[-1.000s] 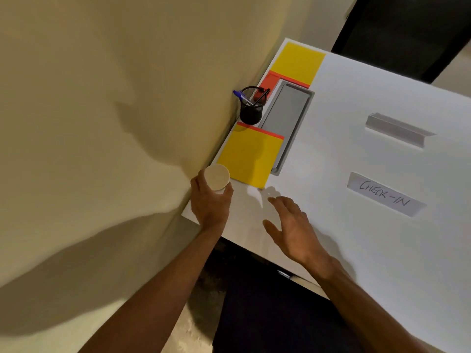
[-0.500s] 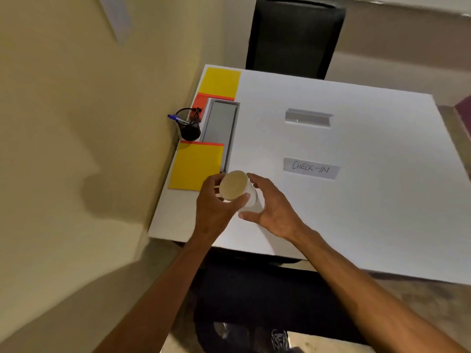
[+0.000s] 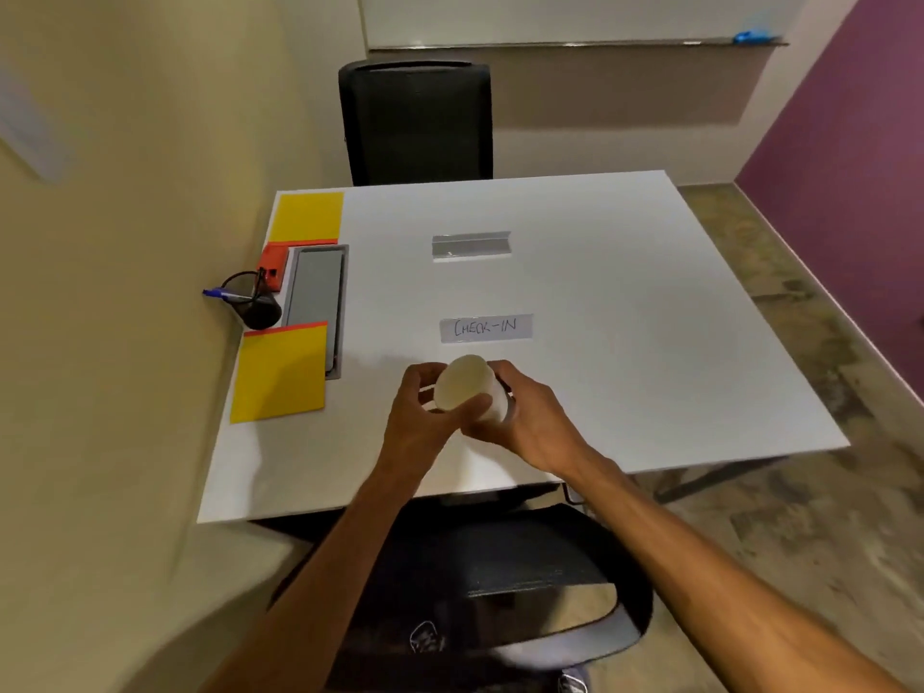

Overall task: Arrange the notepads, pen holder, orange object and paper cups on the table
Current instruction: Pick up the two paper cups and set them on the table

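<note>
**Paper cups carried to mid-table, both hands on them**

Since the earlier frames we note that the paper cups [image 3: 467, 387] have travelled from the wall-side corner of the table [image 3: 650, 317] toward its near middle, and the right hand [image 3: 525, 417], previously flat and free, has come up to join the grip. The left hand [image 3: 422, 412] is wrapped around the rim end from the left; the right hand clasps the body from the right and beneath. Both are closed on the cups, which lie tilted with the mouth facing the camera, held above the surface just short of the "CHECK-IN" label [image 3: 486, 328]. Whether this is one cup or a nested stack we cannot tell.

Along the wall edge we record a yellow notepad [image 3: 280, 375] nearest, then the black pen holder [image 3: 255, 302] with a blue pen, the orange object [image 3: 274, 266] beside a grey recessed tray [image 3: 316, 292], and a second yellow notepad [image 3: 307, 216] at the far corner. All are well apart from the hands.
</note>
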Available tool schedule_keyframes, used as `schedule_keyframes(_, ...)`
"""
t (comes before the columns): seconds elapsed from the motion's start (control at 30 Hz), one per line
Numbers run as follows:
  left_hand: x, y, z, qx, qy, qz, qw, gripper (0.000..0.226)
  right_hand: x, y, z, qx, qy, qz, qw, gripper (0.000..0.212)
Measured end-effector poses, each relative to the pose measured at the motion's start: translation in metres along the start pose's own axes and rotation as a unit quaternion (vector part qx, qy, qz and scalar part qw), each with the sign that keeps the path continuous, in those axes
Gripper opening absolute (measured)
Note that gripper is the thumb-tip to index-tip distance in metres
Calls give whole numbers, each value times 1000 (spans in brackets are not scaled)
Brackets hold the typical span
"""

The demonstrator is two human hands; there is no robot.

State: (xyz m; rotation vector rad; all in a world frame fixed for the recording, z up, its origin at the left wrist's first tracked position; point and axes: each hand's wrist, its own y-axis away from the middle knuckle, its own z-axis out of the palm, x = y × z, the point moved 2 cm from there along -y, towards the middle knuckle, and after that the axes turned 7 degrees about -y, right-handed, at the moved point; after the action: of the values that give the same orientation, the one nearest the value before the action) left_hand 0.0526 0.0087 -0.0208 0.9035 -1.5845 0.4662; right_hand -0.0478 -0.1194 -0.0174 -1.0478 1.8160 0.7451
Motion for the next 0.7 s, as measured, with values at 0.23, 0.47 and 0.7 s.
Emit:
schedule_keyframes(0.23, 43, 23, 69, 20, 19, 35, 999, 57, 35, 52, -68, 13, 15, 6, 1000, 68)
schedule_keyframes(0.47, 74, 59, 148, 28, 72, 39, 996, 58, 79, 113, -141, 27, 22, 12, 999, 68)
schedule_keyframes(0.7, 78, 73, 201, 46, 89, 14, 995, 73, 115, 150, -204, 70, -17, 32, 997, 64)
